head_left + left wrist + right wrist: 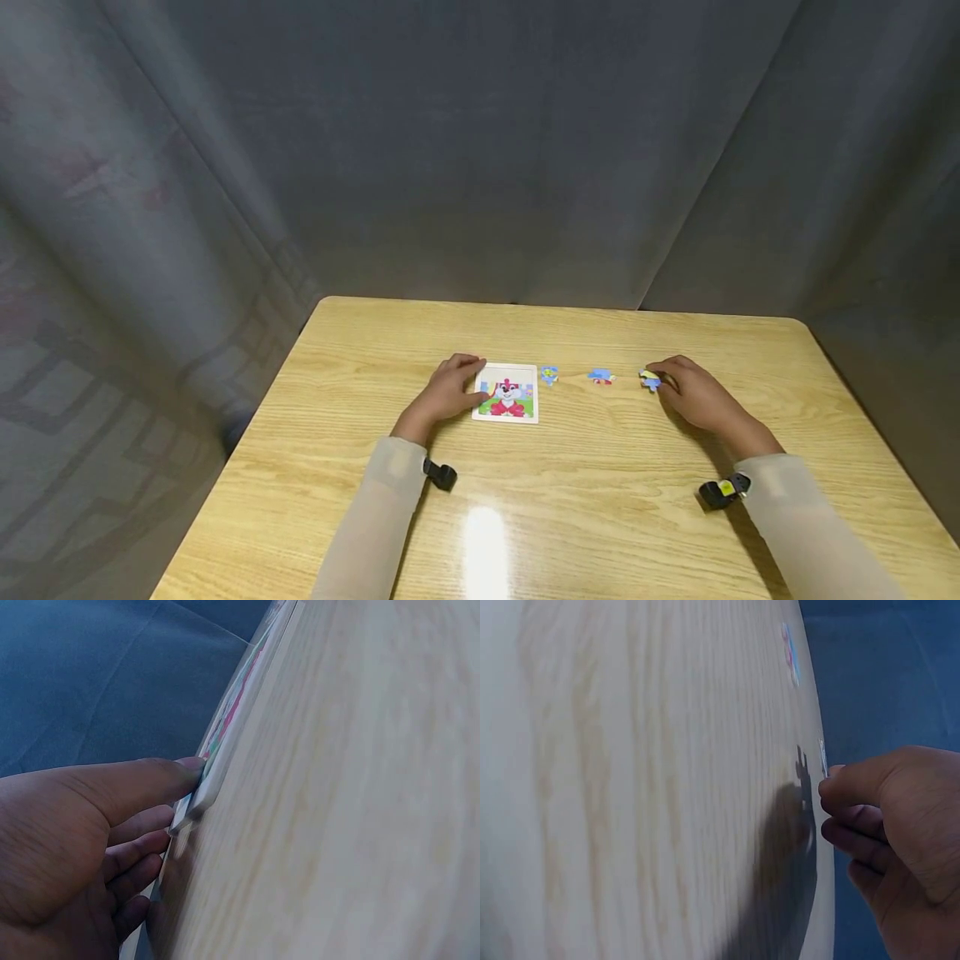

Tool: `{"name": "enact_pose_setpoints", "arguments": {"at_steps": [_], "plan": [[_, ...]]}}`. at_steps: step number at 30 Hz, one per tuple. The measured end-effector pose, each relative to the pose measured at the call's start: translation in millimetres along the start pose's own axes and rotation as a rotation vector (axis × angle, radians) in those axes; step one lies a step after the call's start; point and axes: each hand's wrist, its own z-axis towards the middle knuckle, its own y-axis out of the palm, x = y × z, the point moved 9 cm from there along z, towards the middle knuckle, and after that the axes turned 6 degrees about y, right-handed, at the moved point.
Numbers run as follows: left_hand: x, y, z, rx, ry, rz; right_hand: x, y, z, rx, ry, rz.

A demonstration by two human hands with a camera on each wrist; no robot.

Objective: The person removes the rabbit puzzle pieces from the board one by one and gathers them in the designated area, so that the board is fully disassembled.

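Apparently to steady the board [525,373], we rested our left hand [450,390], thumb and fingers apart, along its edge, while our right hand [697,396] pinched one piece [648,382] by its side, two loose pieces [601,377] lying between both hands' fingertips.

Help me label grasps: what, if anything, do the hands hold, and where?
The right hand pinches a puzzle piece by its right edge; the left hand grips the puzzle tray by its left edge.

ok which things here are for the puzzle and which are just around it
For the puzzle:
board, touched by the left fingers
left piece
middle piece
right piece, pinched by the right fingers

Just around:
table
curtain
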Motion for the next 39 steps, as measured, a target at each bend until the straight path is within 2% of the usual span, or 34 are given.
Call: {"name": "enact_pose_setpoints", "arguments": {"at_steps": [22,39], "plan": [[-1.4,4.0,-1.5,0.000,0.003,-0.012,17,6,-3,0.012,0.032,-0.003],[-0.7,2.4,-1.1,-0.001,0.002,0.002,16,1,-3,0.027,0.027,-0.005]]}}
